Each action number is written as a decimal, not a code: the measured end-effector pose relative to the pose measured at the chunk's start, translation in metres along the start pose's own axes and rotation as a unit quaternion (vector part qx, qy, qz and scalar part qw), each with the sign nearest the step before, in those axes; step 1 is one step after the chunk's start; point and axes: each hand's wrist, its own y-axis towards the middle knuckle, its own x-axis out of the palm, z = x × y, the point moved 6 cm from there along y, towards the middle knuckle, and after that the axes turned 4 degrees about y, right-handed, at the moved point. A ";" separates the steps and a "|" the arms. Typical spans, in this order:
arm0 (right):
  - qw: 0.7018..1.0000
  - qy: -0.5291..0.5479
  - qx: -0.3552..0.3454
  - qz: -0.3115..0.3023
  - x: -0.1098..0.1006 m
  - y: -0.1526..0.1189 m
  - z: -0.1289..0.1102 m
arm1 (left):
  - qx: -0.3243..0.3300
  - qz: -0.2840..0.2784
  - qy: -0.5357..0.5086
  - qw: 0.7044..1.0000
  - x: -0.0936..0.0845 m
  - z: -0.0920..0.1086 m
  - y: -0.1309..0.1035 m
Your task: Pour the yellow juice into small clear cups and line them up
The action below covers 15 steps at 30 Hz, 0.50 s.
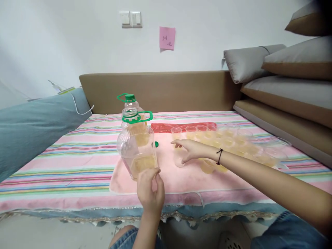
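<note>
Thumb and fingers of my left hand (151, 188) are pinched together at the lower right edge of a clear open jug (137, 148) with a green handle; what they pinch is unclear. Yellowish liquid stands low in the jug. My right hand (188, 150) has its fingers apart beside and over a clear cup (178, 162), which it partly hides. Behind the front jug is a second one with a green cap (130, 97). A loose green cap (156, 144) lies to the right of the jugs. Several cups of yellowish liquid (207, 166) are grouped behind and around my right forearm.
Red plastic (163, 128) lies behind the cups on the striped cloth (85, 159). Stacked cushions (293, 90) line the right side. A blue-grey bolster (46, 121) with a white cable is on the left. A brown backboard (155, 91) stands along the wall.
</note>
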 end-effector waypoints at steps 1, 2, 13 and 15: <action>1.000 -0.001 0.004 -0.001 0.002 0.000 0.002 | -0.005 0.018 0.011 1.000 -0.004 -0.003 0.001; 1.000 -0.001 0.008 -0.001 0.004 0.000 0.003 | -0.010 0.033 0.019 0.999 -0.008 -0.005 0.002; 0.999 0.033 -0.008 0.039 -0.013 -0.009 -0.018 | -0.117 0.212 0.033 0.970 -0.036 -0.039 0.004; 0.995 0.070 -0.028 0.061 -0.013 -0.009 -0.033 | -0.152 0.241 0.011 0.959 -0.038 -0.044 0.004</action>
